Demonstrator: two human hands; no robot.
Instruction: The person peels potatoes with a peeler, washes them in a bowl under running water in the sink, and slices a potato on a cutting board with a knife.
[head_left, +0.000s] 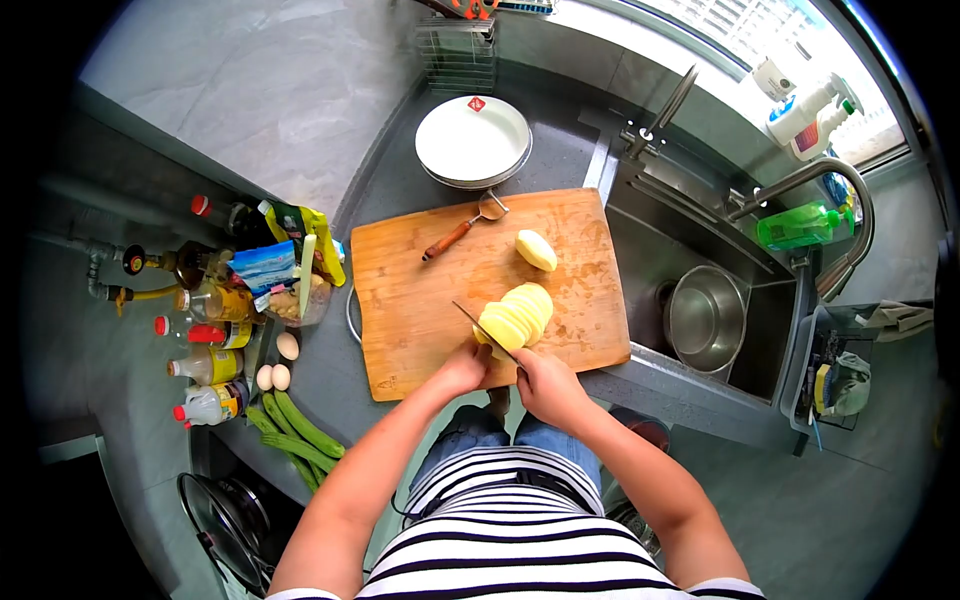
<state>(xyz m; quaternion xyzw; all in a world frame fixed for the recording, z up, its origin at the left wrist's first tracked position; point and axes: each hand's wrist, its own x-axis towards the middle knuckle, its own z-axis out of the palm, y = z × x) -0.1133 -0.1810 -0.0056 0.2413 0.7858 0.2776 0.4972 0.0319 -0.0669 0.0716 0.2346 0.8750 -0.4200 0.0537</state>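
Observation:
A wooden cutting board (400,330) lies on the counter, with a partly sliced yellow potato (522,312) near its front edge. My right hand (550,388) is closed around the handle of a kitchen knife (478,324), whose blade slants to the upper left along the potato. Beside the blade, my left hand (464,366) has its fingers bent against the near end of the potato; the fingertips are partly hidden. A whole peeled potato (536,250) rests farther back on the board. Left of that lies a peeler (450,240) with a wooden handle.
Stacked white plates (472,138) stand behind the board. A sink (640,215) at the right holds a metal pot (706,318), under a curved faucet (850,180). Eggs (288,346), green loofahs (308,425) and several bottles (208,365) sit at the left.

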